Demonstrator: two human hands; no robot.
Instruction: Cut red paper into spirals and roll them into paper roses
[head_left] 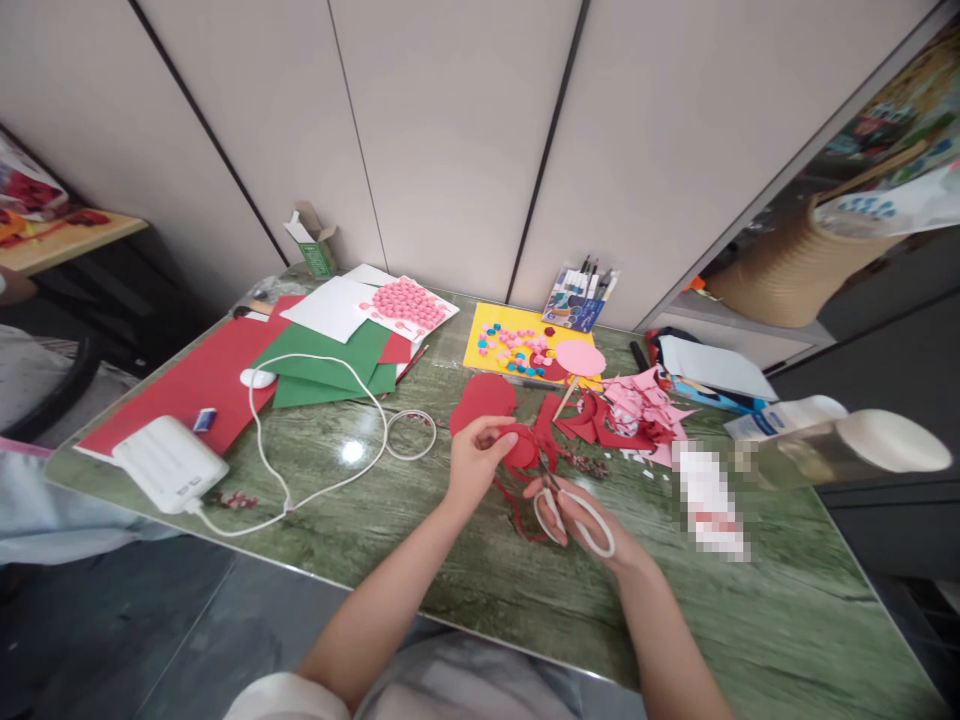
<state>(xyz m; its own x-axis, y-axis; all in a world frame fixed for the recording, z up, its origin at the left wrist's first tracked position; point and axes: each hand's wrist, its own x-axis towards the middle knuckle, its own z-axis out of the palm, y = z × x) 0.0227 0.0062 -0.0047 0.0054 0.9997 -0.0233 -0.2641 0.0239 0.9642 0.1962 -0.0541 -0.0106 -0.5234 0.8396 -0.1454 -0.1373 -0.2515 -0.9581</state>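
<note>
My left hand (pixel 478 458) pinches a piece of red paper (pixel 522 450) with a rounded outline, thumb on top. In my right hand (pixel 592 520) is a pair of scissors with white handles (pixel 596 530), fingers through the loops. The scissor blades point away from me and meet the right side of the red paper. A narrow red paper strip (pixel 517 515) hangs beneath the paper, close to the scissors. Just beyond my left hand lies a larger rounded red paper shape (pixel 484 397).
Red and pink paper scraps (pixel 637 410) pile up on the right, near a yellow sheet (pixel 480 325) with small pompoms. Tape roll (pixel 412 435), white cable (pixel 330 498) and power bank (pixel 169 462) lie left. Green sheets (pixel 322 370) sit behind. A bottle (pixel 825 450) stands at the right edge.
</note>
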